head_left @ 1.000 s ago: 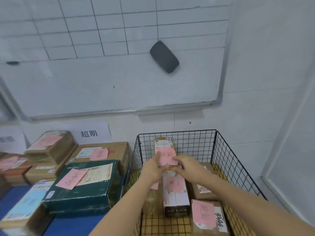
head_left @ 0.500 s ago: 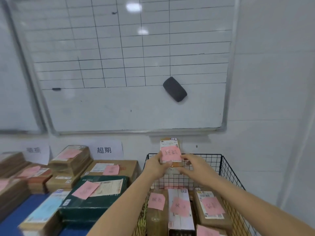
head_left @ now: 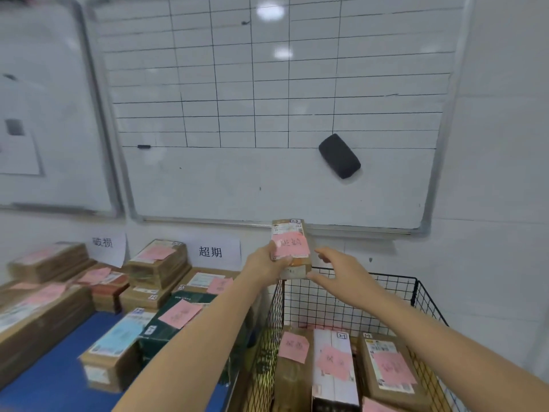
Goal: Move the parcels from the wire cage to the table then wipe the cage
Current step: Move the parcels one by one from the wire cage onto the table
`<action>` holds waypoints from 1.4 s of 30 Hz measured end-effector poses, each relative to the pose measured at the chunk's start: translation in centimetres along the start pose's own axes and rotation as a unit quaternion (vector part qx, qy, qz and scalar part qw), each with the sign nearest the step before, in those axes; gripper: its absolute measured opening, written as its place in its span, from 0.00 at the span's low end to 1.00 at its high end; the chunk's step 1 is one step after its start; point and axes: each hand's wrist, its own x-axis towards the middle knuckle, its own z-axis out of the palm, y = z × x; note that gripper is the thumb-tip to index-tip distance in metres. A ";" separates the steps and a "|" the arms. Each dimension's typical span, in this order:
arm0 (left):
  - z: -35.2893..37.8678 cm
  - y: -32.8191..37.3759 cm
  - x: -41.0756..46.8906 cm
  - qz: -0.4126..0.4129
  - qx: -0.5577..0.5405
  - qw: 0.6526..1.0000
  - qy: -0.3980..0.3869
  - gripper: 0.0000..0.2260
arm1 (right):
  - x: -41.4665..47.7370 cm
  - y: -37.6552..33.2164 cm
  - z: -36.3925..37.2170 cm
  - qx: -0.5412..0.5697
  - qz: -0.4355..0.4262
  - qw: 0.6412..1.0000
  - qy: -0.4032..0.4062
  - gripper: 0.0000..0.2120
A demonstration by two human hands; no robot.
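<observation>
many parcels (head_left: 157, 261) on blue table (head_left: 44, 388) below gridded whiteboard (head_left: 267, 179)

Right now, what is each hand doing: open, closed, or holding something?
Left hand: holds the small parcel with a pink note.
Right hand: open, fingers spread beside that parcel, gripping nothing.

Head cam faces fwd over wire cage (head_left: 312, 304) toward whiteboard (head_left: 267, 179).

A small brown parcel (head_left: 291, 248) bearing a pink note stands upright in the left hand (head_left: 264, 263), above the black wire cage (head_left: 341, 301); three parcels (head_left: 334, 367) with pink notes lie inside; stacked parcels (head_left: 157, 263) crowd the blue tabletop (head_left: 44, 379).
</observation>
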 end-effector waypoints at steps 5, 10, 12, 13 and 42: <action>-3.5 -2.4 0.4 -0.014 -0.006 1.000 0.009 0.25 | 2.4 -3.3 2.3 0.022 -0.023 0.999 -0.005 0.28; -7.3 -6.3 1.1 -0.050 -0.037 0.998 -0.005 0.29 | 5.4 -6.5 6.2 0.040 -0.025 0.999 -0.022 0.27; -8.8 -8.0 1.8 -0.049 -0.022 0.998 -0.012 0.26 | 6.6 -7.8 8.0 0.039 -0.020 0.999 -0.025 0.28; -9.5 -8.9 2.1 -0.050 -0.015 0.999 -0.015 0.25 | 7.1 -8.4 9.0 0.039 -0.013 0.999 -0.029 0.28; -15.2 -24.7 11.0 0.029 0.117 0.992 -0.037 0.26 | 17.2 -13.8 25.8 0.029 0.114 0.988 -0.098 0.20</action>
